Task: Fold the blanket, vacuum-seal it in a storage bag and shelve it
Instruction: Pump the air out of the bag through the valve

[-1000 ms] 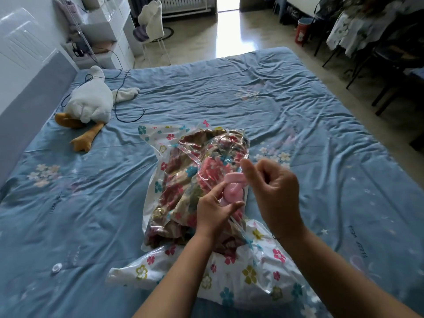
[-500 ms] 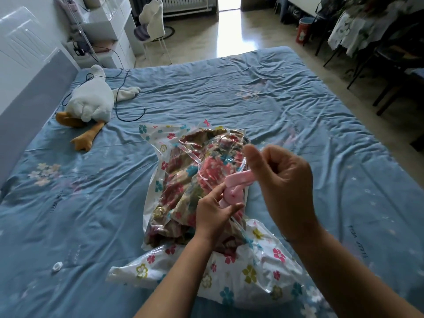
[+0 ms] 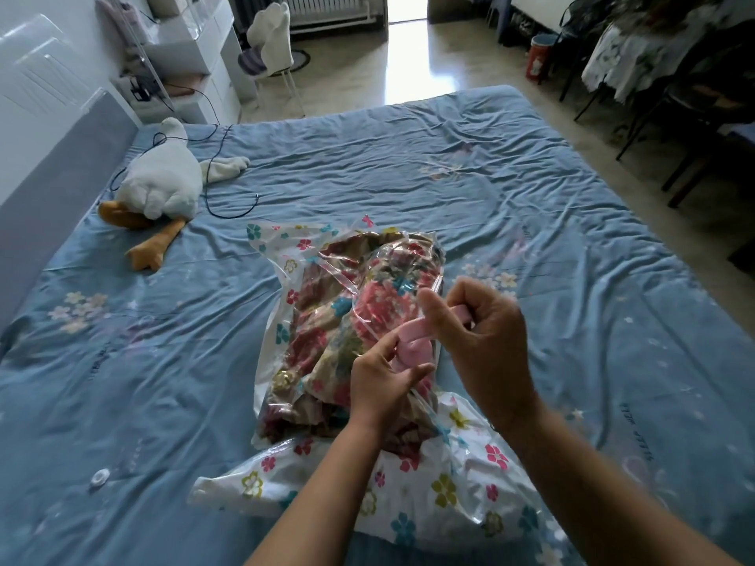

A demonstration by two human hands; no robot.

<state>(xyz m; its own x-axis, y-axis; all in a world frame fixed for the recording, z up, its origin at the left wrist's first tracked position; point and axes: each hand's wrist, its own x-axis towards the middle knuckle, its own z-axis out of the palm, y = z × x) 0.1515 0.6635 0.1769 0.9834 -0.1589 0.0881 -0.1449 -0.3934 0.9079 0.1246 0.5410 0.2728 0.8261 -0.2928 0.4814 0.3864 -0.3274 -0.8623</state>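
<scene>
Pinching valve (image 3: 412, 353) at frame centre with left grip (image 3: 384, 386) to steady bag (image 3: 449, 488), curling right grip (image 3: 486, 332) round cap (image 3: 458, 309), probably to open it.

Free room on the bed (image 3: 510, 165). We find wide bare sheet to the right of the bag (image 3: 408, 500) and beyond its far end, open to a reach. On the left, a toy goose (image 3: 163, 185) and a black cable (image 3: 210, 181) lie near the headboard (image 3: 61, 185), well apart from the bag. A small white disc (image 3: 98, 478) sits on the sheet near the bag's near-left corner. Over the bag's middle, the left grip (image 3: 380, 388) and right grip (image 3: 486, 341) hold the pink cap (image 3: 412, 349), blocking that approach.
</scene>
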